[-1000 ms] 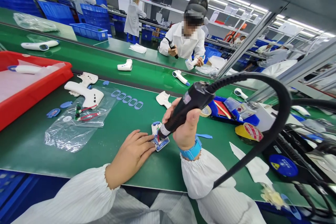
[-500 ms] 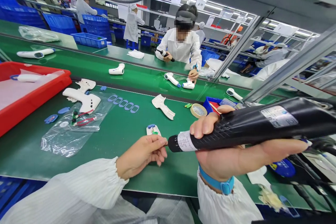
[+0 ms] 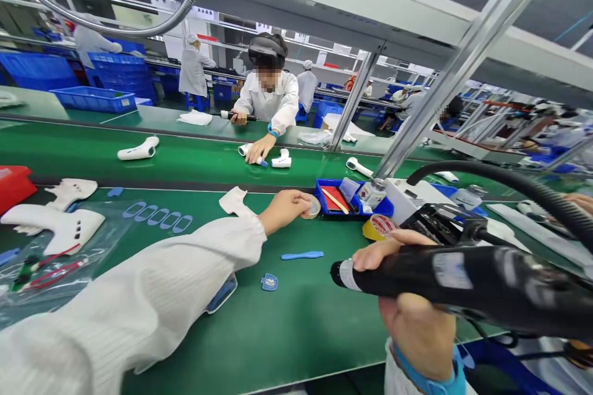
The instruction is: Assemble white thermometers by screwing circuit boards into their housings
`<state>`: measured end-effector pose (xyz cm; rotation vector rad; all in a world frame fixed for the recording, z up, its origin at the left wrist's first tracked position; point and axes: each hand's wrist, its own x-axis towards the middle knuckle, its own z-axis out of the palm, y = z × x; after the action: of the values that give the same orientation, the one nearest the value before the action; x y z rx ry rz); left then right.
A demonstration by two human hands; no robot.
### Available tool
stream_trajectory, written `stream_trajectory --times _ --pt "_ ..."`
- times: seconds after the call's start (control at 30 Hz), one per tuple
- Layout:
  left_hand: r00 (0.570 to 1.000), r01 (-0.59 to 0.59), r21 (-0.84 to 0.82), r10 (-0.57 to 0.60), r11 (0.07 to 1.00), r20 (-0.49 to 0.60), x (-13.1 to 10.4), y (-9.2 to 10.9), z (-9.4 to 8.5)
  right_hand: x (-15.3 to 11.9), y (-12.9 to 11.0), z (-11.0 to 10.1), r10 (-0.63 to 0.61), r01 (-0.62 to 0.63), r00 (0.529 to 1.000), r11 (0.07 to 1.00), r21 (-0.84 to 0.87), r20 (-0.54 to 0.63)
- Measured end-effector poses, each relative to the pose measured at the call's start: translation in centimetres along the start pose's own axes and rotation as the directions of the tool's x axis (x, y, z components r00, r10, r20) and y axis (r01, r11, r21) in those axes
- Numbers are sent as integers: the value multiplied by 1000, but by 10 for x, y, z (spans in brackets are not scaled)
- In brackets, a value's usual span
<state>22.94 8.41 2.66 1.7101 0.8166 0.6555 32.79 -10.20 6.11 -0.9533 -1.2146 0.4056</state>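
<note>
My left hand point(image 3: 288, 207) reaches forward, fingertips pinched together at the rim of a small tape roll point(image 3: 314, 206) with tiny parts inside. Whatever the fingertips hold is too small to see. My right hand point(image 3: 407, 308) is wrapped round a black electric screwdriver point(image 3: 412, 271), its tip pointing left above the mat. Between the hands lie a blue plastic stick point(image 3: 302, 255) and a small blue part with a clear window point(image 3: 269, 282). My left sleeve partly covers a white-and-blue piece point(image 3: 223, 294). A white shell half point(image 3: 234, 200) rests behind the left wrist.
A blue bin point(image 3: 354, 197) with small items and a yellow tape roll point(image 3: 377, 227) stand beyond the screwdriver. At left are white housings point(image 3: 58, 222), a clear bag with wired parts and several blue rings. Across the belt, a co-worker's hand point(image 3: 260, 148) touches a white thermometer-like device.
The view has turned right. My left hand has left the screwdriver's tip and moved forward to the small tape roll. The screwdriver, still in my right hand, is away from the small parts.
</note>
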Motion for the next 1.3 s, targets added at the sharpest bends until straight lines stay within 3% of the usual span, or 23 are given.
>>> stream_trajectory --times 0.1,0.17,0.23,0.33,0.4,0.47,0.53,0.6,0.67,0.77,0.83,1.0,1.07,1.17,1.3 --pt "993 -105 172 112 980 -31 21 8 4 -5 -1 -22 97 -20 958 962 -274 271" --pt "987 -155 267 162 951 -4 11 11 -5 -8 2 -36 161 47 867 916 -399 471" --pt "984 -177 341 174 923 41 -16 9 -22 -13 12 -51 189 201 775 831 -519 603" --pt "986 -165 441 134 882 100 -72 0 -53 -24 41 -76 135 493 722 587 -642 678" --pt "988 -137 575 71 807 136 -109 -9 -69 -31 62 -92 71 627 697 422 -655 714" --pt "992 -87 668 1 739 128 -137 -20 -81 -33 74 -103 42 664 698 334 -669 715" --pt "992 -63 715 -36 696 122 -156 -28 -86 -32 75 -104 32 621 747 324 -714 664" --pt "991 -78 738 -26 671 129 -166 -34 -87 -29 66 -90 19 559 795 369 -743 607" --pt "990 -104 757 -6 645 141 -171 -36 -85 -26 51 -62 17 535 798 441 -720 603" --pt "987 -112 757 -18 644 162 -173 -39 -81 -23 35 -5 71 532 717 587 -611 693" --pt "987 -91 693 -25 716 156 -174 -41 -81 -21 33 31 148 490 645 673 -554 750" --pt "992 102 261 -116 960 39 -179 -49 -88 -11 55 97 221 394 560 777 -491 798" --pt "980 195 40 -196 980 41 -181 -53 -91 -7 65 112 223 361 515 819 -446 828" --pt "961 277 -258 -265 926 79 -182 -58 -94 -4 76 123 218 284 445 886 -368 869" --pt "942 333 -493 -305 804 139 -182 -61 -96 -7 81 122 242 184 444 918 -352 863"
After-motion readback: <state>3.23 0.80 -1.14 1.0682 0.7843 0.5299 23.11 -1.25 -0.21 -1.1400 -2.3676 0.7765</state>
